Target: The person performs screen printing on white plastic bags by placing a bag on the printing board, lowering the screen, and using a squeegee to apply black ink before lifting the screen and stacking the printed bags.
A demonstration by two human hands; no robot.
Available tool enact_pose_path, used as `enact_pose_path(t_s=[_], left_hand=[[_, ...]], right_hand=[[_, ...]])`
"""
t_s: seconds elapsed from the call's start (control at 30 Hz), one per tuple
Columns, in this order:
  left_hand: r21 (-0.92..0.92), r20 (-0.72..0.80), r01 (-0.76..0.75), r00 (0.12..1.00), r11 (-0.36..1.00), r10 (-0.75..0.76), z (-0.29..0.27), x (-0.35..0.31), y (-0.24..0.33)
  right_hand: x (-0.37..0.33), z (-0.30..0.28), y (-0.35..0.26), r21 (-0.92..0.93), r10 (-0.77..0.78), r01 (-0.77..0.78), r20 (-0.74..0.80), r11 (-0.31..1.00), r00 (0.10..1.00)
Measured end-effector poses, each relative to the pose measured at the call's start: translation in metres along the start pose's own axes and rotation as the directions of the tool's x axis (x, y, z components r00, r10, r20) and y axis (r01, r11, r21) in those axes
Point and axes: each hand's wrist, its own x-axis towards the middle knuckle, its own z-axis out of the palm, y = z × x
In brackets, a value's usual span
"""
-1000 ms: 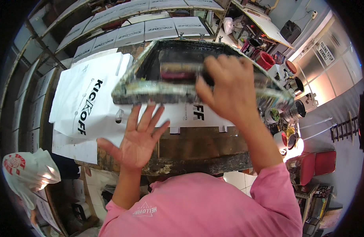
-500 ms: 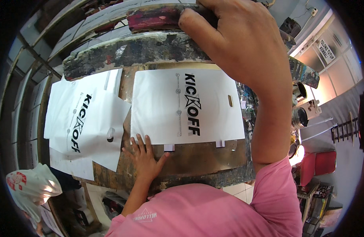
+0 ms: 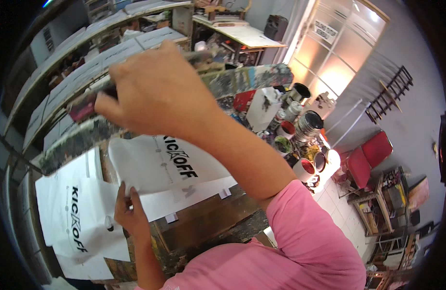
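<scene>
Right hand is closed over the top edge of the paint-caked printing frame, fingers wrapped round it — the frame is raised and tilted above the worktable, far side up. Left hand has its fingers pinched shut on the near-left corner of a white printed bag, which lies on the table under the lifted frame with that corner curling up. A second white bag lies just left of it, overlapping a stack. The raised frame and right forearm hide the far part of the table. Paint cans crowd the right end; a red chair stands further right.
</scene>
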Motion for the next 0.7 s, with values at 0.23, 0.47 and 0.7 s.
enact_pose_path(t_s=[0.23, 0.47, 0.7], left_hand=[[-0.12, -0.101, 0.035, 0.994, 0.992, -0.048, -0.014, -0.051, -0.056], [-0.077, -0.081, 0.094, 0.992, 0.993, -0.1, -0.018, -0.081, -0.095], [0.046, -0.089, 0.086, 0.993, 0.995, -0.082, -0.007, -0.09, -0.103]], right_hand=[[-0.004, -0.002, -0.005, 0.036, 0.038, -0.04, 0.058, 0.999, 0.998], [0.0, -0.004, -0.007, 0.047, 0.051, -0.054, 0.052, 0.997, 0.997], [-0.004, -0.011, -0.004, 0.058, 0.057, -0.063, 0.107, 0.996, 0.993]])
